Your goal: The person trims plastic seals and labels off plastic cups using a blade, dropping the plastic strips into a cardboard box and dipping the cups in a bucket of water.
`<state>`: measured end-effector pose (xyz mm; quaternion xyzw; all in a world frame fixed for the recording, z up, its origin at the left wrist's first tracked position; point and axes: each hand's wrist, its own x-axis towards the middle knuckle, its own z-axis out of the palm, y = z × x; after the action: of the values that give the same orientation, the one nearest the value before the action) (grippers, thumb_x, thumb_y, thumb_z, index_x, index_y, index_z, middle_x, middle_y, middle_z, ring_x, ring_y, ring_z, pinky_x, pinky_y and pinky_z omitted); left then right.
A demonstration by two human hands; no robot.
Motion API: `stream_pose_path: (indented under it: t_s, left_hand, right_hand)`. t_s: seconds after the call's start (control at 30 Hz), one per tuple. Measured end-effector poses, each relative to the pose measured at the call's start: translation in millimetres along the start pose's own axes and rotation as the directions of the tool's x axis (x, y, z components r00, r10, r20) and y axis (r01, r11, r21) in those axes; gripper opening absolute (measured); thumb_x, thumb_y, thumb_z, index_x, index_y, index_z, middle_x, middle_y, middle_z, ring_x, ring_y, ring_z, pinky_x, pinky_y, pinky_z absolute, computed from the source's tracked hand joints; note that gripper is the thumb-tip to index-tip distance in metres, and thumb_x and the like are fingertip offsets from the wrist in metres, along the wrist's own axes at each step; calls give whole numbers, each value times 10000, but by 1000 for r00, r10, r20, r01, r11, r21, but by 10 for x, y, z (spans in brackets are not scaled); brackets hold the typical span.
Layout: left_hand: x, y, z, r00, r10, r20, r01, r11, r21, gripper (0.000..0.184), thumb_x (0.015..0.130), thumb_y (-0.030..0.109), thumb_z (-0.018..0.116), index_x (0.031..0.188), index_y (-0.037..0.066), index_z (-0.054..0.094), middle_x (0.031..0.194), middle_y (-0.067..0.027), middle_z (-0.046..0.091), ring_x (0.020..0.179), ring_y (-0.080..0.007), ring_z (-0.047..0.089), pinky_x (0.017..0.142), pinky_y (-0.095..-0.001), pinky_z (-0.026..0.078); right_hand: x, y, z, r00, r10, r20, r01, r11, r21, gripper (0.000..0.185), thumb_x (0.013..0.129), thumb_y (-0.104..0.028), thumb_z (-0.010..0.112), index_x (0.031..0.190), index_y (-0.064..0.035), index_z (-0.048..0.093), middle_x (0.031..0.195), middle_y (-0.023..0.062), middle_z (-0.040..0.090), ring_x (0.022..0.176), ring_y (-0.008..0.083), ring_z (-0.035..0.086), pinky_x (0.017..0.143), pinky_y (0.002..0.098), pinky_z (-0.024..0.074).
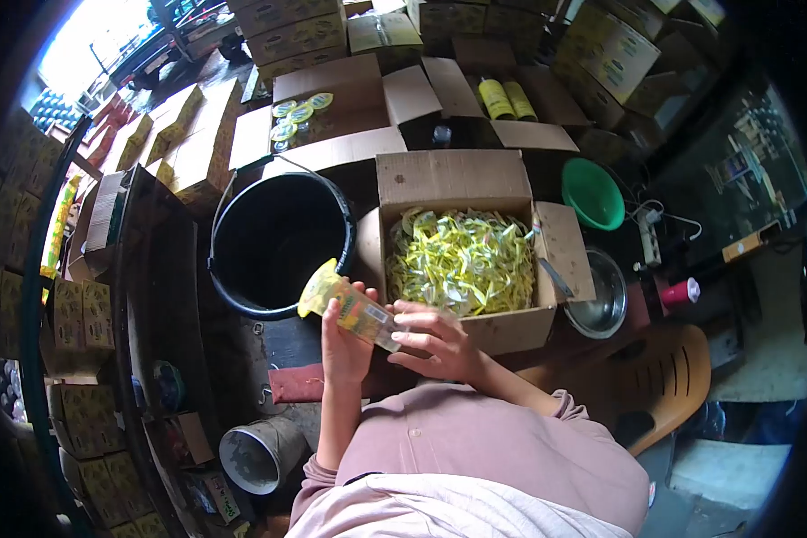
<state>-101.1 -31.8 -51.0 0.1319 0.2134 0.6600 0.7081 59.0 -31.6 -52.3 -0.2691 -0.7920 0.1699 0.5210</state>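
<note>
Dark counter (pixel 294 344) carries the open strip carton (pixel 511 332), the landmark here, and the printed plastic cup (pixel 360 314) is held above the counter's near edge, on the near left of that carton. Its long axis slants: the flared yellow end points away and left towards the black bucket (pixel 332 202), the narrow end back and right. The left hand (pixel 345 348) has its grip closed around the cup's side. The right hand (pixel 435 342) has bent, slightly spread fingers at the narrow end; whether they pinch it, I cannot tell. Fingers hide part of that end.

Crumpled yellow-and-clear plastic strips (pixel 462 255) fill the strip carton. The bucket is on its left, with a raised side flap between them; bucket and carton together take up the space just beyond the hands. A thin metal tool (pixel 556 278) lies on the carton's right flap. Right of the carton are a metal bowl (pixel 603 309), a green basin (pixel 594 193) farther back and a pink spool (pixel 681 291) past the bowl. Behind the carton, another open box (pixel 556 103) holds two yellow bottles (pixel 507 100).
</note>
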Motion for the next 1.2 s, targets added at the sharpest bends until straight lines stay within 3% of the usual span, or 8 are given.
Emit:
stream_pose_path:
  t_s: [0.07, 0.13, 0.17, 0.3, 0.47, 0.6, 0.8, 1.2]
  left_hand:
    - [-8, 97, -35, 999, 40, -13, -40, 999, 1, 380, 867, 323, 475, 1163, 88, 431, 1071, -84, 503, 1025, -218, 488, 865, -461, 426]
    - [5, 278, -43, 988, 156, 4, -156, 984, 86, 377, 864, 308, 476, 1165, 89, 422, 1080, -90, 496, 1015, -215, 489, 864, -460, 427]
    - [27, 389, -63, 979, 204, 25, -206, 972, 115, 383, 862, 299, 478, 1170, 81, 413, 1082, -97, 491, 1013, -218, 489, 862, -461, 427]
    - [204, 777, -229, 914, 397, 85, -403, 859, 315, 437, 856, 265, 493, 1207, 39, 363, 1093, -132, 471, 995, -232, 495, 847, -435, 446]
    - [686, 923, -590, 845, 525, 97, -464, 633, 619, 388, 851, 177, 543, 1180, 39, 392, 1074, -125, 542, 978, -206, 549, 835, -339, 442]
    - [1048, 968, -803, 836, 487, 252, -452, 350, 820, 391, 824, 189, 602, 1121, 14, 421, 1002, -87, 561, 886, -140, 557, 791, -266, 434]
    - [1177, 967, -976, 864, 497, 81, -354, 485, 800, 401, 809, 223, 625, 1082, 12, 421, 978, -76, 546, 878, -122, 536, 766, -245, 438]
    - [1169, 923, -1075, 854, 515, 67, -357, 487, 797, 429, 800, 199, 633, 1119, 7, 418, 1010, -73, 529, 889, -124, 519, 777, -249, 423]
  right_hand:
    - [-51, -47, -183, 995, 97, -13, -98, 984, -147, 294, 672, -173, 730, 902, -74, 576, 982, 92, 550, 953, 260, 546, 810, 358, 454]
    - [-315, 210, -298, 905, 306, -296, -361, 921, -150, 151, 758, -154, 634, 879, -75, 588, 904, 102, 559, 878, 247, 539, 786, 339, 425]
    - [-364, 292, -490, 871, 301, -388, -432, 846, -312, 104, 784, -126, 585, 866, -61, 583, 885, 111, 556, 846, 245, 539, 760, 341, 427]
    - [-953, 729, -1192, 547, 321, -773, -775, 544, -322, 94, 801, -119, 585, 817, -41, 635, 796, 83, 551, 772, 229, 540, 702, 339, 430]
    - [-1367, 1116, -1835, 608, 426, -669, -792, 279, -542, 94, 737, -154, 634, 797, -86, 661, 795, 89, 593, 790, 262, 564, 719, 345, 447]
    - [-1398, 1287, -1944, 520, 640, -565, -801, 137, -582, 121, 704, -162, 657, 807, -101, 676, 825, 103, 632, 803, 275, 595, 729, 355, 463]
    - [-1477, 1325, -1979, 394, 760, -517, -843, 74, -533, 103, 680, -152, 671, 774, -114, 689, 822, 97, 649, 796, 266, 618, 729, 354, 477]
    - [-1470, 1321, -1931, 425, 707, -565, -845, 86, -528, 186, 650, -114, 663, 836, -110, 665, 755, 75, 650, 737, 237, 625, 677, 337, 485]
